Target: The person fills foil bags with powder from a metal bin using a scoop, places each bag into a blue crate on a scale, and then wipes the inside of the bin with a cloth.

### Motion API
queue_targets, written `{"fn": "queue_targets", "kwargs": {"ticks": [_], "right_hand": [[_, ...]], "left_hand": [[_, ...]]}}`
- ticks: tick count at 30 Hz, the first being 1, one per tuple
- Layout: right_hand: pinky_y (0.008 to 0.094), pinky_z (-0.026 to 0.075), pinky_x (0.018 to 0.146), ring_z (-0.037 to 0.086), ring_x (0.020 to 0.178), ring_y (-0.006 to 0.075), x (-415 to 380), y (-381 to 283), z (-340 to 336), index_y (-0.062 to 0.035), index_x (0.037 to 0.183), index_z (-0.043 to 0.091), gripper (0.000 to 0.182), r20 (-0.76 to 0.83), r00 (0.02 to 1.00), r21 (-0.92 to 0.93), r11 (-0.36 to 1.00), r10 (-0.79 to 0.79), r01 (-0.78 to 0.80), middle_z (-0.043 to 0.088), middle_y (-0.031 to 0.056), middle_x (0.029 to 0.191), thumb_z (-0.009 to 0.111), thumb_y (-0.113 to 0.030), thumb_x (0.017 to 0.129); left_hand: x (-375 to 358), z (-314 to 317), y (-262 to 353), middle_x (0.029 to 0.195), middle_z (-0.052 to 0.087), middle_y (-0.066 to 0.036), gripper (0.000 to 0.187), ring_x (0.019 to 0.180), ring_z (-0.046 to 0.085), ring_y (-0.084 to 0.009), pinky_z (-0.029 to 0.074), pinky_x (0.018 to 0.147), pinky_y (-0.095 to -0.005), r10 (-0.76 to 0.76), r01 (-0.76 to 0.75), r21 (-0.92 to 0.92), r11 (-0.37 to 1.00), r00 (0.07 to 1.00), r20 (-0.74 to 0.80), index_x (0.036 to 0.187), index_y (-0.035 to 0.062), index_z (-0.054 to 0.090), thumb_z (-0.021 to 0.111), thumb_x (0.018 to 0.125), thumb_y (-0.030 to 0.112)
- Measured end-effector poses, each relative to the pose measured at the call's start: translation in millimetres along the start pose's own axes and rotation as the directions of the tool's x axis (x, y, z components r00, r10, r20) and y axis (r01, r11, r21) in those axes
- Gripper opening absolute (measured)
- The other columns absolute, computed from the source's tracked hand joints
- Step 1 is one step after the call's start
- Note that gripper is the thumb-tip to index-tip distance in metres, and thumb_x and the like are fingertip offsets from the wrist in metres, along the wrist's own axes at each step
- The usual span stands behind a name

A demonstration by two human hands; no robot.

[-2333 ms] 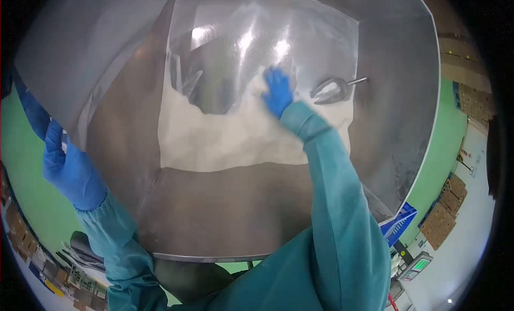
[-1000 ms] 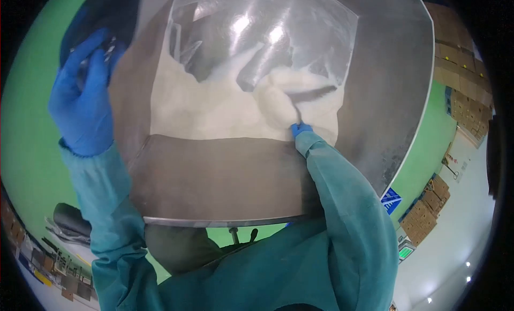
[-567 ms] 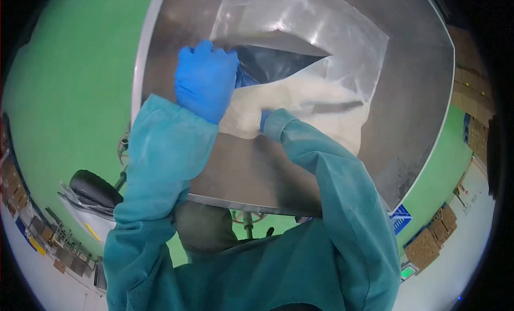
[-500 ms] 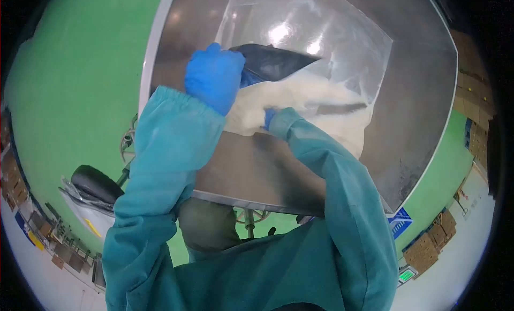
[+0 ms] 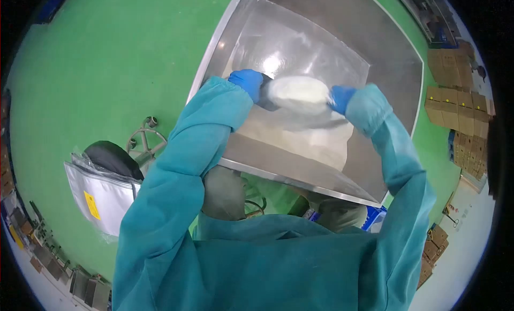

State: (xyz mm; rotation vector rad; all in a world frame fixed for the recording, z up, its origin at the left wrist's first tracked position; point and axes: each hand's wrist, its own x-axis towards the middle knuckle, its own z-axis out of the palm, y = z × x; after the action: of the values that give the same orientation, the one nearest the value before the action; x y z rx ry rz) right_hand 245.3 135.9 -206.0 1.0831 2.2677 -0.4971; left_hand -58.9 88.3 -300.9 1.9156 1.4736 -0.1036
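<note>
My left hand [image 5: 247, 83], in a blue glove, is closed on the upper edge of a dark pouch [image 5: 266, 101], which is mostly hidden. My right hand [image 5: 341, 99], gloved too, is wrapped round the right end of what looks like a scoop, its handle hidden in the fingers. A rounded heap of white powder [image 5: 300, 92] fills the scoop, whose far end meets the pouch's mouth. Motion blurs its outline. Beneath both hands, loose cream-white powder [image 5: 318, 142] lies spread over the floor of a deep metal bin [image 5: 388, 48].
To the left, a silver package [image 5: 107, 196] with a yellow label lies by a black round seat [image 5: 110, 158]. A wheeled base [image 5: 147, 137] stands near the bin's left side. Cardboard boxes [image 5: 455, 110] are stacked at the right, and a blue crate [image 5: 373, 219] sits below the bin's near corner.
My right hand has come up out of the powder and moved right, bringing up the heaped scoop. The pouch in my left hand has turned toward it. The whole view has shifted.
</note>
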Motion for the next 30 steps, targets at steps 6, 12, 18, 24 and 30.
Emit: {"fn": "queue_targets", "kwargs": {"ticks": [6, 12, 18, 24, 30], "right_hand": [[0.0428, 0.046, 0.081, 0.06, 0.092, 0.0348, 7, -143, -127, -0.0106, 0.11, 0.06, 0.036, -0.075, 0.994, -0.368, 0.929, -0.078, 0.045, 0.063, 0.0162, 0.098, 0.048, -0.036, 0.088], [0.0431, 0.046, 0.084, 0.059, 0.097, 0.0365, -42, -69, -66, -0.0113, 0.114, 0.059, 0.039, -0.105, 0.983, -0.242, 0.955, 0.152, -0.173, 0.061, 0.0178, 0.104, 0.049, -0.039, 0.087], [0.0433, 0.046, 0.087, 0.057, 0.101, 0.0381, 37, -21, 167, -0.0119, 0.117, 0.057, 0.044, 0.102, 0.827, 0.34, 0.762, 0.553, -0.552, 0.06, 0.0194, 0.11, 0.05, -0.041, 0.086], [0.0437, 0.046, 0.089, 0.057, 0.103, 0.0386, 162, -144, 275, -0.0112, 0.118, 0.058, 0.046, 0.202, 0.944, 0.538, 0.776, 0.26, -0.329, 0.059, 0.0204, 0.113, 0.051, -0.042, 0.085], [0.0442, 0.045, 0.089, 0.056, 0.103, 0.0379, 204, -201, 292, -0.0091, 0.114, 0.059, 0.045, 0.195, 0.98, 0.407, 0.913, -0.042, -0.042, 0.059, 0.0208, 0.112, 0.052, -0.042, 0.084]], "left_hand": [[-10, -17, 17, 0.097, 0.066, -0.018, 0.023, 0.092, 0.063, -0.0361, 0.052, 0.078, -0.0436, -0.188, 0.183, -0.044, 0.982, 0.964, -0.186, 0.096, 0.0057, 0.066, 0.063, 0.075, 0.015], [1, -24, -8, 0.104, 0.063, -0.018, 0.027, 0.096, 0.06, -0.037, 0.049, 0.084, -0.0435, -0.18, 0.165, -0.084, 0.983, 0.959, -0.22, 0.107, 0.0044, 0.062, 0.05, 0.084, 0.011], [-5, -41, 7, 0.096, 0.064, -0.018, 0.019, 0.092, 0.062, -0.0357, 0.051, 0.078, -0.0439, -0.17, 0.104, -0.183, 0.978, 0.903, -0.395, 0.094, 0.0072, 0.064, 0.057, 0.077, 0.012], [-13, -47, 17, 0.098, 0.062, -0.02, 0.028, 0.09, 0.059, -0.0388, 0.048, 0.08, -0.0464, -0.2, 0.16, -0.153, 0.975, 0.933, -0.298, 0.104, 0.0053, 0.059, 0.051, 0.078, 0.012], [-16, -51, 16, 0.095, 0.062, -0.022, 0.043, 0.088, 0.059, -0.0391, 0.048, 0.078, -0.0468, -0.186, 0.14, -0.173, 0.975, 0.94, -0.284, 0.121, 0.0082, 0.054, 0.05, 0.079, 0.012]]}}
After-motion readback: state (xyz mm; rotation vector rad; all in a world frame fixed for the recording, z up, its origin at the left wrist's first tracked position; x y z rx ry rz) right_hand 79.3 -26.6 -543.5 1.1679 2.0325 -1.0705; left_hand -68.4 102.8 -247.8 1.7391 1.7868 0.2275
